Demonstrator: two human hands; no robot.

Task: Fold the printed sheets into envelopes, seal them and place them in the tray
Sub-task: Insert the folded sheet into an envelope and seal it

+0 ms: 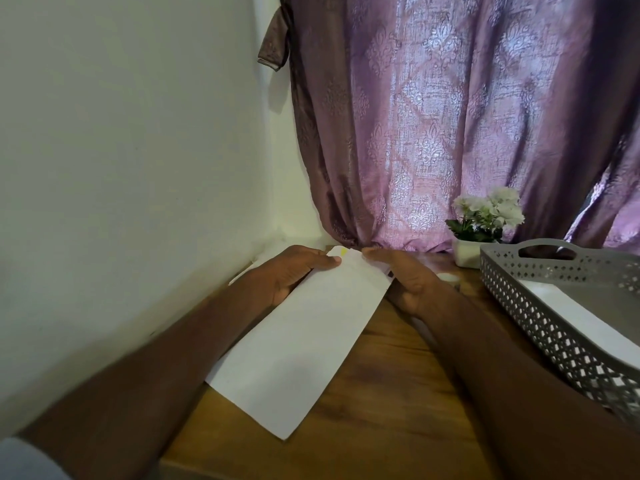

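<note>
A long white folded sheet (298, 344) lies slanted on the wooden table (388, 393), its far end lifted between my hands. My left hand (298, 268) holds the far left edge, thumb on top near a small yellow mark. My right hand (405, 275) grips the far right corner, fingers curled along the edge. A grey perforated tray (540, 306) with a handle stands at the right, and a white envelope (581, 320) lies inside it.
A white wall runs close along the left. A purple patterned curtain hangs behind the table. A small white pot of pale flowers (485, 223) stands at the back, left of the tray. More white paper (242, 271) peeks out under my left wrist.
</note>
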